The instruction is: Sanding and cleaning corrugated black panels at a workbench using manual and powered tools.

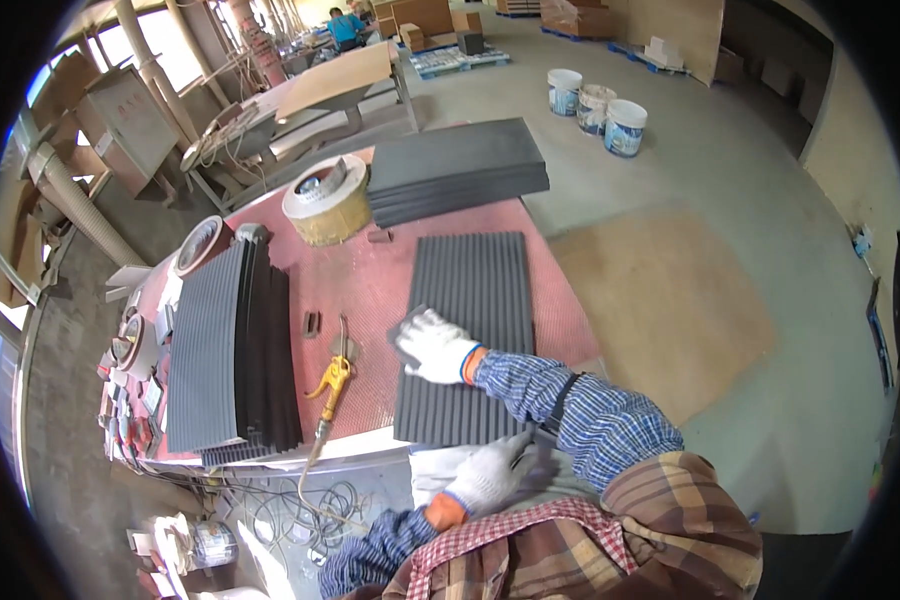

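Note:
A dark grey ribbed panel (470, 280) lies lengthwise before me on the pink-topped table (365, 290). My right hand (435, 345), in a white glove, presses down on the panel's left half. Its fingers are closed over a small grey pad (402, 335), mostly covered by the glove, whose exact kind I cannot make out. My left hand (492, 474), also gloved, is at the panel's near edge with its fingers stretched to the right; whether they touch the panel is unclear. A yellow air blow gun (334, 383) with a hose lies left of the panel.
Left stands a stack of ribbed panels (208, 350); behind lies a stack of flat dark boards (455, 165) beside a large tape roll (327, 205). Small tools (135, 425) crowd the table's left edge. Hoses (315, 510) coil below. Buckets (625, 128) stand on the floor.

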{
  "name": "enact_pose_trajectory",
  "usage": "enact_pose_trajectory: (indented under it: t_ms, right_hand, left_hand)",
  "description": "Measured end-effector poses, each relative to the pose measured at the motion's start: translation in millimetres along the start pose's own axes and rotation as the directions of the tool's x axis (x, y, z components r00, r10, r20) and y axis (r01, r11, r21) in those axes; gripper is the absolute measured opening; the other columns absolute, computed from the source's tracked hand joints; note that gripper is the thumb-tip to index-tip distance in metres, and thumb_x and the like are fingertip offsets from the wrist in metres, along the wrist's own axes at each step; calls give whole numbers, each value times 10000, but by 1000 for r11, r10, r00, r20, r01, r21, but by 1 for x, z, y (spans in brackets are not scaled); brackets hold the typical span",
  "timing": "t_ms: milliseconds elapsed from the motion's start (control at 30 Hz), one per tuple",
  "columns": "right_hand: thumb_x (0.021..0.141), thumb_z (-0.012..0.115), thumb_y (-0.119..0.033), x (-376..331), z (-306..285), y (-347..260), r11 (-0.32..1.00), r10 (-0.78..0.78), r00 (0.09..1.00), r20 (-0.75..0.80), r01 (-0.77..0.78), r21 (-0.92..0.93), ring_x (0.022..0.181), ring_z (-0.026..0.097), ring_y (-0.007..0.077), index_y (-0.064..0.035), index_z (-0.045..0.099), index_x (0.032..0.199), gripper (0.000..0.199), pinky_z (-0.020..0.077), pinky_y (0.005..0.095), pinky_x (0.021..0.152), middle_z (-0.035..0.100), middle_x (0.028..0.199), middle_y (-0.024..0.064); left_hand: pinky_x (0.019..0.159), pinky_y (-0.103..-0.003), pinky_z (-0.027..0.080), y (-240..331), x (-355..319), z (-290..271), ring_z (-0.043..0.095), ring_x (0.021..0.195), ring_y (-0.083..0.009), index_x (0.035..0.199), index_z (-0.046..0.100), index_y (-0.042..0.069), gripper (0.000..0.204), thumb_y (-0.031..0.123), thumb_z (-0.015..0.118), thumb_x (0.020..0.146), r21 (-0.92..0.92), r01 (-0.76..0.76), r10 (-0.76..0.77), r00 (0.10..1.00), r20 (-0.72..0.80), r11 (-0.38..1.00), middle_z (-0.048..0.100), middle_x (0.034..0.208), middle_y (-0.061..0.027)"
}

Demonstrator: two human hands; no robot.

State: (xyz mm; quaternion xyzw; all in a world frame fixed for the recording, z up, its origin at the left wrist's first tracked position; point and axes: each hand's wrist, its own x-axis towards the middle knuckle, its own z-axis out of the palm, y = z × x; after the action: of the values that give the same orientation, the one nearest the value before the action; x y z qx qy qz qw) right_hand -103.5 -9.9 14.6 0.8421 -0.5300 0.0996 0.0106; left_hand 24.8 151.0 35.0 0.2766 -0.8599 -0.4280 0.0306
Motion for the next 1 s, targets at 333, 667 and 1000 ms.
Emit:
enact_pose_trajectory:
  t_ms: [333, 667, 1000]
  right_hand:
    - [857, 667, -376, -206, -40, -10, 988, 130, 991, 26, -132, 85, 1433, 372, 373, -26, 531, 1380, 643, 192, 513, 1232, 466, 1488, 205]
    - [901, 633, -488, -159, -41, 25, 902, 420, 902, 97, -404, -149, 1455, 314, 375, -13, 468, 1425, 726, 209, 495, 1231, 402, 1531, 201]
    - [902, 672, -233, -136, -47, 10, 974, 226, 973, -51, -225, 35, 1383, 434, 354, -74, 523, 1382, 527, 315, 465, 1194, 498, 1468, 158]
  left_hand:
    - [868, -397, 552, -10, -17, -14, 676, 1007, -319, 1289, 612, 84, 394, 333, 546, 991, 43, -246, 235, 956, 175, 968, 667, 1159, -168]
    - [713, -263, 545, -105, -106, -82, 662, 783, -112, 1151, 703, -12, 269, 182, 635, 978, -583, 393, -682, 587, -436, 711, 716, 892, -58]
    - [737, -279, 579, -97, -84, -48, 693, 802, -139, 1203, 647, -52, 367, 249, 623, 994, -905, 214, -682, 723, -106, 367, 729, 1015, -104]
